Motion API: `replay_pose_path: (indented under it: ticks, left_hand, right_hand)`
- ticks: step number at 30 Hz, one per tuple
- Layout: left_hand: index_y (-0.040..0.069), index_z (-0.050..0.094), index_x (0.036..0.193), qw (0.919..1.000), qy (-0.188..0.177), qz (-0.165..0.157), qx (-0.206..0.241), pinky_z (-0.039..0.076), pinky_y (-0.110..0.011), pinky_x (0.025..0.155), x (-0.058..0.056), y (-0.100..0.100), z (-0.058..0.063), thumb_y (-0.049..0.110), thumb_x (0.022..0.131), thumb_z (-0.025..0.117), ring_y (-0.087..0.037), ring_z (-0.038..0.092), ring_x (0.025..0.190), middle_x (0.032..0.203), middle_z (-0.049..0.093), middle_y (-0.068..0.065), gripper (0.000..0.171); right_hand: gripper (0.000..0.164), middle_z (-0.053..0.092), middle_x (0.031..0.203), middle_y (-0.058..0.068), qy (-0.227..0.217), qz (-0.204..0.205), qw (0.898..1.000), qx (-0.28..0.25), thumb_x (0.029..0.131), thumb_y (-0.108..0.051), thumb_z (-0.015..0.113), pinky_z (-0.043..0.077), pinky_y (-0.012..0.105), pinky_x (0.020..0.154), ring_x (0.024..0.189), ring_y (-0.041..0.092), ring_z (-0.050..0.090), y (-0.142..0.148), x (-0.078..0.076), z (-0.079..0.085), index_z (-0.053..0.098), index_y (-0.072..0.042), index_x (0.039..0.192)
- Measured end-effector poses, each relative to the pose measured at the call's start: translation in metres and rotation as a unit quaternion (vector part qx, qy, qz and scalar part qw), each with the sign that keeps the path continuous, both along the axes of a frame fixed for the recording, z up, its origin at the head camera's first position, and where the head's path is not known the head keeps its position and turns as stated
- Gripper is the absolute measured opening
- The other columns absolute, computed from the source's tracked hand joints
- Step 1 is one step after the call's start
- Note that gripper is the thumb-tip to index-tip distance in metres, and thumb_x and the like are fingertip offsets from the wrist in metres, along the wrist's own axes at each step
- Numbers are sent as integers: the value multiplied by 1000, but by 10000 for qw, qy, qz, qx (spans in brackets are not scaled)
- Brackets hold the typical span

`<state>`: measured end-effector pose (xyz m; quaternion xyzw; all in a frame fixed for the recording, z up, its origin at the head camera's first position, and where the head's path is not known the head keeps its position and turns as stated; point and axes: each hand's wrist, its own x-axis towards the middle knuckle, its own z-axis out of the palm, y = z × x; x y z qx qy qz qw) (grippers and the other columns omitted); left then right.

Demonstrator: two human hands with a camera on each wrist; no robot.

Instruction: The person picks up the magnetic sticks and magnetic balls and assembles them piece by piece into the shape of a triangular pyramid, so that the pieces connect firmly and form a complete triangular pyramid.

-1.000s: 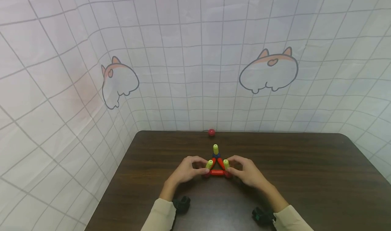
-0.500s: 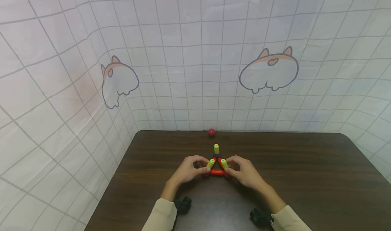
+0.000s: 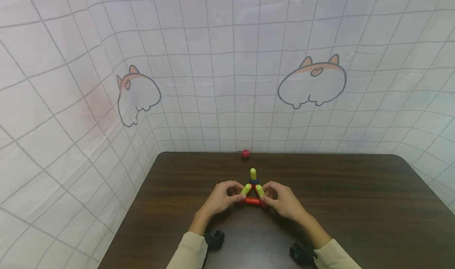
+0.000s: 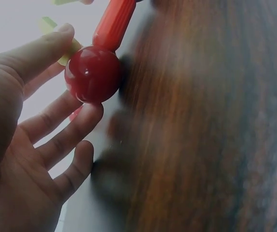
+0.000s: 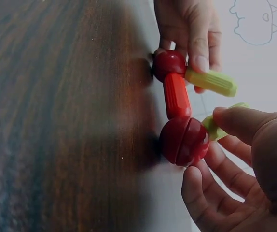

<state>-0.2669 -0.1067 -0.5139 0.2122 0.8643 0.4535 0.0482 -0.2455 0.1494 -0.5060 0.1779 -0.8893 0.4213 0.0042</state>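
Observation:
A triangle of red rods (image 3: 253, 201) with balls at its corners lies on the table between my hands. Yellow-green rods rise from the corners. My left hand (image 3: 222, 198) pinches the left yellow-green rod (image 3: 246, 189) between thumb and fingers; its other fingers lie against a red ball (image 4: 92, 75) below. Between thumb and fingers of my right hand (image 3: 287, 201) is the right yellow-green rod (image 3: 260, 190), above the second red ball (image 5: 184, 141). Both rods lean inward. At the back corner, a third yellow-green rod (image 3: 253, 174) stands upright on a dark blue ball (image 3: 254, 181), untouched.
A loose red ball (image 3: 245, 154) sits at the back edge of the dark wooden table (image 3: 337, 190). Behind it hangs a white gridded cloth (image 3: 220, 83). Black wrist devices (image 3: 215, 240) lie under both forearms.
The two front yellow-green rods have tipped further inward, their tops coming closer together as my hands edge in. The back rod has shifted slightly right.

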Motion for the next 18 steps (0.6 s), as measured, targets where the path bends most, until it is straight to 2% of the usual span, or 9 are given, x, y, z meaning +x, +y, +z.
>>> replay_pose_path:
  ticks: [11, 18]
  left_hand:
    - [23, 74, 109, 9999, 88, 40, -40, 49, -26, 70, -2, 1, -4, 37, 90, 79, -8, 61, 80, 94, 70, 6, 24]
    - [24, 73, 109, 9999, -41, 98, -68, 50, -26, 71, 0, 3, -2, 36, 91, 78, -8, 62, 81, 94, 70, 8, 22]
  right_hand:
    - [16, 68, 86, -8, -89, -80, 9999, -31, 90, -18, 79, 48, 26, 74, 81, 7, 61, -2, 0, -1, 69, -16, 103]
    - [17, 68, 87, -7, -82, -72, 9999, -71, 91, -21, 79, 48, 25, 73, 80, 7, 61, -2, 2, -1, 68, -15, 104]
